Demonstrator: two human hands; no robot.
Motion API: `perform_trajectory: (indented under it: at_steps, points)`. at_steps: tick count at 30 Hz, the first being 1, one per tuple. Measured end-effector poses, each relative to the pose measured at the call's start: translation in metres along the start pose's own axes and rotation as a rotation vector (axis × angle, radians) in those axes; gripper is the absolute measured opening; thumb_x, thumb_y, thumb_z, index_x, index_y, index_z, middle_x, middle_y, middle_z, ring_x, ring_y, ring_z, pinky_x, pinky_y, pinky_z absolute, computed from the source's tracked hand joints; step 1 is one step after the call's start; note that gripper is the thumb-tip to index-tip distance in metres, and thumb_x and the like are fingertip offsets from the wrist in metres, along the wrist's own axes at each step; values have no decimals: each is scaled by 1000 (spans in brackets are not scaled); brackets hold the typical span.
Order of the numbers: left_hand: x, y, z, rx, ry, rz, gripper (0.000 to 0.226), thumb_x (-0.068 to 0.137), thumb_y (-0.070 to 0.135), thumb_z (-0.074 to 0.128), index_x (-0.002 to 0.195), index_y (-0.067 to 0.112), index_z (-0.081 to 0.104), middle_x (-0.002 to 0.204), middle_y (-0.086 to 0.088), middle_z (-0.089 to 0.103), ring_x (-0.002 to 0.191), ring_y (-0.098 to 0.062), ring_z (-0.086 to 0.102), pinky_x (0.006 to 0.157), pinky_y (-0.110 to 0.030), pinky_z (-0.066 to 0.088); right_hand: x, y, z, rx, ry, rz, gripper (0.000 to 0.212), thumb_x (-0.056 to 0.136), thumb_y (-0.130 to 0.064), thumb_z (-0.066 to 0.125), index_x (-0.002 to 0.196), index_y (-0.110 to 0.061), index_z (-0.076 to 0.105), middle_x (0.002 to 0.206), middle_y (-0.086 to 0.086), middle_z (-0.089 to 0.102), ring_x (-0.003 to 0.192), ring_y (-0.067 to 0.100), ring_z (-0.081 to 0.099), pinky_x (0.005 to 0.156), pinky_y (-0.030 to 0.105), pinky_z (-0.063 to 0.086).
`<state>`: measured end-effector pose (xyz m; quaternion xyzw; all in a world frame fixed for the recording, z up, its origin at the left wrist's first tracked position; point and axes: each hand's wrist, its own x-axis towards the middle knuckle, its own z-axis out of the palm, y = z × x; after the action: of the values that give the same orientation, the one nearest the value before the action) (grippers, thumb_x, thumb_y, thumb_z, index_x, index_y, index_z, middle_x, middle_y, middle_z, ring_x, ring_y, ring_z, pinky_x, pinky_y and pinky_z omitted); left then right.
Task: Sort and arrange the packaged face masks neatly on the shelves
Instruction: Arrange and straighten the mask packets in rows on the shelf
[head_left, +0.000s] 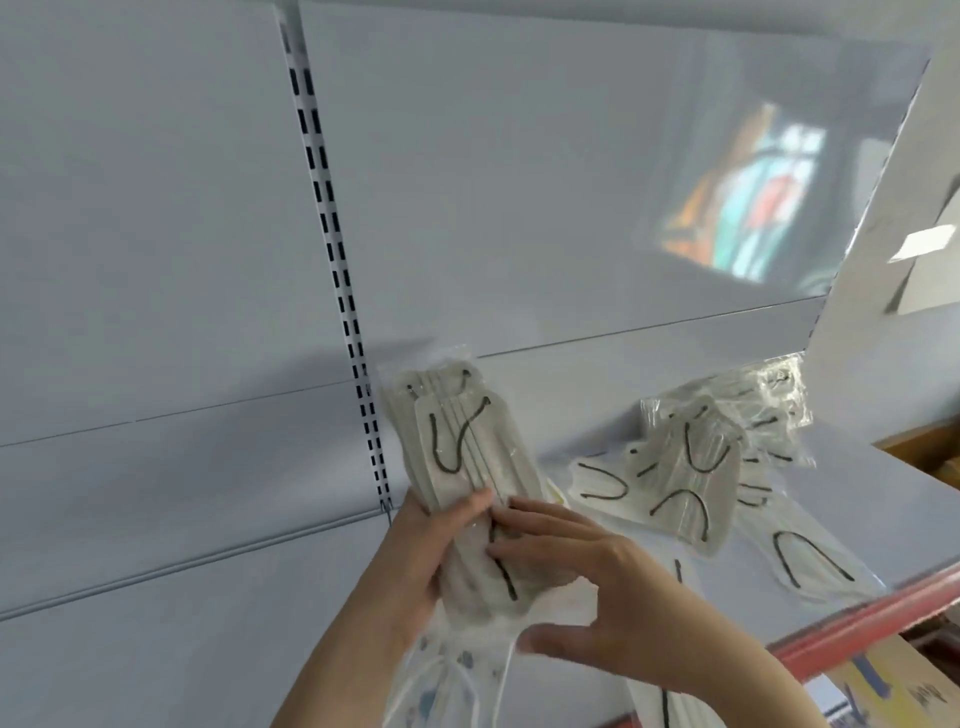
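Head view: L hand (415, 551) grips mask packs (467, 467) over shelf (857, 499).

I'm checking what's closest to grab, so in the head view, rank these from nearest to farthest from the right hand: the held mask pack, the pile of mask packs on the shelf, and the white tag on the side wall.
1. Held mask pack: touching the right hand, gripped by the left hand.
2. Pile of mask packs: on the shelf, to the right.
3. White tag: high on the right side wall.
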<state>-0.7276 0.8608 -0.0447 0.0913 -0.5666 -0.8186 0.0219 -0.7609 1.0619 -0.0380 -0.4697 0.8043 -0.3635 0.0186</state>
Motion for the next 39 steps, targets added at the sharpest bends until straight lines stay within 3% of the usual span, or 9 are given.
perform_trajectory:
  at_steps: [6, 10, 14, 22, 25, 28, 31, 35, 39]
  points:
    - [-21, 15, -50, 375, 208, 268, 66, 69, 26, 86, 129, 23, 59, 114, 3, 76, 103, -10, 73, 79, -23, 60, 39, -20, 19, 239, 301, 190, 96, 65, -80, 69, 148, -51, 31, 151, -31, 36, 140, -10, 32, 113, 26, 32]
    - [-41, 18, -83, 655, 95, 261, 73, 74, 25, 89, 137, 29, 52, 118, 14, 73, 111, -3, 68, 85, -20, 57, 67, -38, 46, 465, 200, 173, 87, 68, -42, 85, 141, -32, 40, 125, -26, 63, 120, -9, 55, 96, 15, 47]
    - [-52, 8, -104, 636, 85, 179, 85, 67, 30, 94, 140, 20, 52, 118, 6, 74, 112, -10, 70, 86, -26, 58, 73, -38, 71, 570, 86, 237, 108, 63, -34, 93, 150, -18, 32, 122, -7, 69, 117, 9, 64, 97, 35, 54]
    - [-54, 7, -99, 636, 159, 279, 47, 69, 23, 93, 112, 21, 72, 102, 7, 79, 98, -9, 74, 80, -27, 61, 80, -44, 73, 594, 147, 270, 55, 67, -7, 89, 110, -26, 59, 98, -14, 75, 95, 2, 71, 77, 20, 56]
    - [-51, 4, -99, 660, 182, 238, 66, 55, 48, 93, 112, 24, 71, 101, 10, 78, 97, -6, 74, 77, -25, 60, 71, -46, 69, 501, 56, 269, 69, 72, -37, 88, 131, -36, 51, 125, -13, 66, 120, -1, 59, 100, 27, 50]
    - [-46, 2, -93, 618, 256, 287, 43, 66, 36, 94, 102, 21, 75, 94, 11, 79, 90, -5, 74, 71, -19, 59, 43, -37, 48, 284, 80, 345, 96, 70, -80, 62, 152, -47, 23, 152, -28, 34, 139, -11, 30, 113, 22, 29]
    - [-39, 12, -80, 474, 268, 295, 36, 67, 29, 92, 98, 21, 75, 90, 8, 80, 88, -7, 75, 69, -22, 58, -1, -10, 12, -24, 160, 549, 79, 80, -73, 54, 148, -40, 32, 143, -21, 46, 133, 1, 44, 108, 25, 36]
    - [-28, 24, -42, 375, 193, 258, 47, 61, 34, 83, 106, 23, 74, 99, 7, 80, 94, -8, 75, 86, -33, 53, -52, 20, -15, -347, -219, 925, 72, 88, -62, 59, 149, -28, 39, 155, -5, 37, 141, 20, 33, 115, 36, 31]
    - [-13, 14, 1, 360, 57, 177, 71, 45, 49, 91, 109, 23, 73, 103, 3, 80, 98, -12, 75, 80, -29, 58, -44, 39, 6, -425, -199, 929, 75, 93, -52, 54, 156, -27, 21, 165, 0, 13, 145, 33, 18, 117, 44, 22]
